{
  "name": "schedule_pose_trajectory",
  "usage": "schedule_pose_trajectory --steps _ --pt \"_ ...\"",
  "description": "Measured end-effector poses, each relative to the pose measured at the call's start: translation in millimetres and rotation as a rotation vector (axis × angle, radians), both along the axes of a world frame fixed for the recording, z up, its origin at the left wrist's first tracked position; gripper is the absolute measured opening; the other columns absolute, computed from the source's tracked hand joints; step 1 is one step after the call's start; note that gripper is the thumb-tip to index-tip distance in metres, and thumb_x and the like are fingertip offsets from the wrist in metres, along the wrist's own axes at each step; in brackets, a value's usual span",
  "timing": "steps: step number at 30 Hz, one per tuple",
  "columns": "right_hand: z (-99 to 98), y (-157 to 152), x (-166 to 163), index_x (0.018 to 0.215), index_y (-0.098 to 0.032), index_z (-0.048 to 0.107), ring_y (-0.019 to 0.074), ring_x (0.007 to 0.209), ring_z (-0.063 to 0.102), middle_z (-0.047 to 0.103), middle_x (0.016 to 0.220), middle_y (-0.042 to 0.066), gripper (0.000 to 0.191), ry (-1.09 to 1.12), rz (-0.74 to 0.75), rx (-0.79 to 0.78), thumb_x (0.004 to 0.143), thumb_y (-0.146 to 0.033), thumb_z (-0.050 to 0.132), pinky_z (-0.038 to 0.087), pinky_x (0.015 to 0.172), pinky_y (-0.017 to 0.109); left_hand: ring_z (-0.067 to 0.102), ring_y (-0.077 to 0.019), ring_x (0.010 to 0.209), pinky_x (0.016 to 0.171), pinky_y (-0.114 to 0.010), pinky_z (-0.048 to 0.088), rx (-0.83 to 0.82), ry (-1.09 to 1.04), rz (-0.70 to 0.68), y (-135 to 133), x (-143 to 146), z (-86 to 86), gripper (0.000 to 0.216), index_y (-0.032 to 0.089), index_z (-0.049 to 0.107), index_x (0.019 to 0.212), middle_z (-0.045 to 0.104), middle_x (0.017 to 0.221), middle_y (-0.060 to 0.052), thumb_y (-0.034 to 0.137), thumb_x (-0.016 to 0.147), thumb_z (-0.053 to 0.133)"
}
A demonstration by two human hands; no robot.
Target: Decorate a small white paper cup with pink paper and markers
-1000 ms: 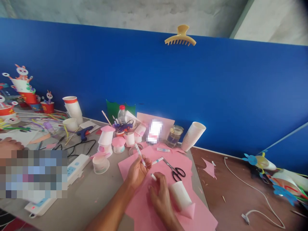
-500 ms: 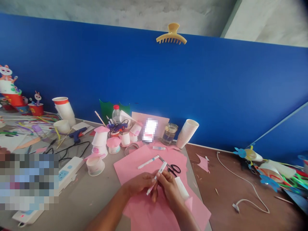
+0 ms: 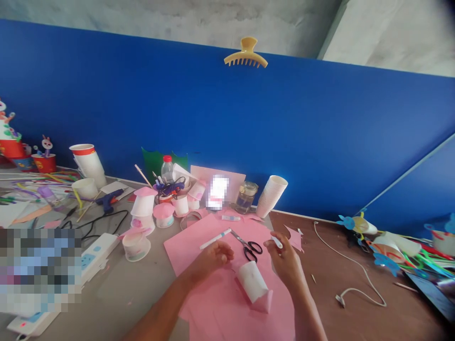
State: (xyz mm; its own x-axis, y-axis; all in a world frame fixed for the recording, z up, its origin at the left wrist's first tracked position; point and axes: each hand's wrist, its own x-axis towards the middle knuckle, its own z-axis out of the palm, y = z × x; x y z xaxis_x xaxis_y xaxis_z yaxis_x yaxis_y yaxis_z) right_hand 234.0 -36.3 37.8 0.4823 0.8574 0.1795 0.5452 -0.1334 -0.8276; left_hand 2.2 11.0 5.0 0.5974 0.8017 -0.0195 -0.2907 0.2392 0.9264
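Observation:
My left hand [image 3: 214, 255] rests on the pink paper sheet [image 3: 209, 303] with its fingers curled in; what they hold, if anything, is hidden. My right hand [image 3: 286, 262] is raised at the sheet's right edge, pinching a white marker [image 3: 277, 242]. Between the hands a white paper cup [image 3: 251, 281] lies on its side with a pink paper piece at its mouth. A second white marker [image 3: 215, 238] and black-handled scissors [image 3: 249, 245] lie on the sheet just beyond my hands.
Behind stand a stack of white cups [image 3: 271, 195], a glass jar [image 3: 246, 197], a water bottle [image 3: 167, 169] and pink-topped cup crafts [image 3: 143, 207]. A glue gun [image 3: 108, 199] and power strip [image 3: 96, 248] lie left. A white cable [image 3: 350, 284] and paper crafts [image 3: 386, 242] lie right.
My hands, joined on one marker half a second ago, have parted. The right hand moved right with the marker, and the lying cup now shows between them.

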Motion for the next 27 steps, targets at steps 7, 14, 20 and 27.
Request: schedule_pose_trajectory --steps 7,14,20,27 --pt "-10.7 3 -14 0.106 -0.020 0.059 0.0171 0.051 0.059 0.065 0.062 0.000 0.037 -0.087 0.128 -0.092 0.081 -0.044 0.046 0.043 0.056 0.028 0.057 -0.0247 0.097 0.086 -0.035 0.044 0.159 0.229 0.007 -21 14 -2.8 0.031 0.022 0.067 0.099 0.064 0.105 -0.010 0.014 0.069 0.068" --pt "-1.9 3 -35 0.105 -0.018 0.059 0.0174 0.058 0.063 0.070 0.076 0.004 0.035 -0.004 0.189 0.053 0.083 -0.042 0.048 0.047 0.056 0.027 0.054 -0.0172 0.067 0.063 -0.028 0.040 0.143 0.302 -0.012 -26 18 -21.1 0.039 0.022 0.060 0.112 0.063 0.072 -0.002 0.020 0.073 0.063" --pt "-4.6 2 -34 0.113 -0.021 0.052 0.0239 0.098 0.065 0.069 0.102 0.011 0.038 0.167 0.016 0.374 0.084 -0.044 0.053 0.052 0.081 0.038 0.049 -0.0127 0.061 0.060 -0.026 0.036 0.032 0.165 0.238 -14 18 -9.4 0.037 0.019 0.056 0.106 0.052 0.062 0.005 0.025 0.071 0.065" --pt "-21.4 5 -52 0.129 -0.024 0.042 0.0274 0.113 0.058 0.060 0.122 0.015 0.052 0.317 0.225 0.379 0.083 -0.043 0.059 0.054 0.079 0.039 0.060 -0.0172 0.077 0.072 -0.030 0.045 -0.122 -0.058 0.497 -5 11 2.1 0.045 0.018 0.052 0.111 0.067 0.081 -0.003 0.032 0.072 0.069"
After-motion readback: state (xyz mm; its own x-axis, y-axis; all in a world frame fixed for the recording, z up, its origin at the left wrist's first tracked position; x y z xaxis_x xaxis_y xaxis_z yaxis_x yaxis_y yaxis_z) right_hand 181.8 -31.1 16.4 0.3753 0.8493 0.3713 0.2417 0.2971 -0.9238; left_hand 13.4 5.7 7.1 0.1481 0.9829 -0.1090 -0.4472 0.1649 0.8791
